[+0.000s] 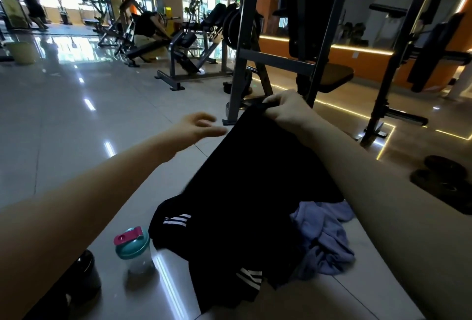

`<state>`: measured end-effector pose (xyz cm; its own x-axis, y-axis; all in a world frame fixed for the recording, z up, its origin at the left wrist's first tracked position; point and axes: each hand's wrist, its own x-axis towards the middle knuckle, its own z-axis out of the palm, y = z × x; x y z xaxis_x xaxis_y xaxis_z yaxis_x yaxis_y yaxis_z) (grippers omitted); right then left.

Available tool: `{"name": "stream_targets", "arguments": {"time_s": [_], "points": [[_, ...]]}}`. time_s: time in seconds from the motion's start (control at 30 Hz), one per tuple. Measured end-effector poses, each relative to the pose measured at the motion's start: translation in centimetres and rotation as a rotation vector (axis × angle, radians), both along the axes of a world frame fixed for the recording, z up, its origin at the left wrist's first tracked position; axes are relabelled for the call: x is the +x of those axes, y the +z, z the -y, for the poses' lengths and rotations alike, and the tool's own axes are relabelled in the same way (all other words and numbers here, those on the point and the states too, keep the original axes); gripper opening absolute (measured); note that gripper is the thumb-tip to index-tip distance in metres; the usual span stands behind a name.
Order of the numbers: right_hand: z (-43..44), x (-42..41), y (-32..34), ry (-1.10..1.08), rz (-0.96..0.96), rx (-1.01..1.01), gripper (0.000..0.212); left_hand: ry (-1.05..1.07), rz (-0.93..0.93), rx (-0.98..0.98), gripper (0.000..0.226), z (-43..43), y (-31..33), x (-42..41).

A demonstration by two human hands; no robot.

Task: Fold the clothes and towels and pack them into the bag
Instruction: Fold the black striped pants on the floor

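Observation:
A black garment with white stripes [245,187] hangs from my right hand [283,110], which grips its top edge up in the air. Its lower part drapes onto the tiled floor. My left hand [199,127] reaches out beside the garment's upper left edge with fingers spread and relaxed, holding nothing. A crumpled blue-grey cloth [327,238] lies on the floor under and to the right of the black garment. No bag is clearly visible.
A clear shaker bottle with a teal lid and pink cap [134,250] stands on the floor at the lower left, next to a dark round object [84,273]. Black slippers [444,176] lie at right. A grey machine frame [242,64] stands just behind the garment.

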<state>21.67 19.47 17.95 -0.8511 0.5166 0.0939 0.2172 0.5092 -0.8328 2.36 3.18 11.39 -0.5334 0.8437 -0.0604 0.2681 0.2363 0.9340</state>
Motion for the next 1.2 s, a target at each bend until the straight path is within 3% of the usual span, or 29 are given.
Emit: {"name": "stream_targets", "arguments": {"time_s": [0.07, 0.13, 0.2, 0.33, 0.43, 0.5, 0.57, 0.73, 0.8, 0.87, 0.97, 1.07, 1.2], "points": [[0.8, -0.8, -0.3, 0.041, 0.07, 0.121, 0.013, -0.213, 0.015, 0.011, 0.063, -1.7, 0.8, 2.7], [1.4, -1.2, -0.2, 0.063, 0.119, 0.22, 0.015, -0.255, -0.048, -0.001, 0.044, -2.7, 1.0, 4.4], [1.1, -1.1, -0.1, 0.108, 0.168, 0.181, 0.015, -0.183, -0.167, -0.037, 0.023, -2.6, 1.4, 4.7], [-1.5, 0.8, -1.4, 0.346, 0.391, -0.054, 0.022, 0.045, -0.227, -0.027, 0.023, -1.1, 2.5, 2.4], [-3.8, 2.1, -3.3, 0.311, 0.533, 0.053, 0.021, 0.207, -0.164, -0.009, 0.025, -0.2, 2.5, 0.4], [-5.1, 3.0, -3.6, 0.23, 0.53, 0.1, 0.035, 0.317, -0.082, 0.004, 0.025, 0.3, 2.0, -0.9], [-6.1, 3.9, -3.1, 0.174, 0.463, 0.054, 0.04, 0.39, -0.031, -0.006, 0.025, 0.9, 1.0, -1.9], [-5.5, 4.1, -0.7, 0.122, 0.159, -0.249, 0.053, 0.338, -0.136, -0.156, 0.021, 2.2, -2.0, -2.9], [-4.2, 3.2, -0.1, 0.15, 0.055, -0.346, 0.046, 0.293, -0.193, -0.204, 0.018, 2.1, -2.2, -2.8], [-2.5, 2.2, 0.6, 0.16, -0.031, -0.4, 0.034, 0.246, -0.19, -0.107, 0.006, 1.2, -1.6, -1.7], [0.0, 0.7, 1.1, 0.063, -0.077, -0.349, 0.04, 0.074, -0.26, 0.21, 0.041, -0.1, -0.2, 1.4], [1.6, -0.6, 1.1, -0.04, -0.168, -0.407, 0.052, -0.095, -0.41, 0.374, 0.063, -0.8, 1.1, 4.8], [2.1, -0.6, 1.9, -0.163, -0.426, -0.616, 0.038, 0.116, -0.725, 0.462, 0.065, -0.8, 1.0, 7.0]]}}
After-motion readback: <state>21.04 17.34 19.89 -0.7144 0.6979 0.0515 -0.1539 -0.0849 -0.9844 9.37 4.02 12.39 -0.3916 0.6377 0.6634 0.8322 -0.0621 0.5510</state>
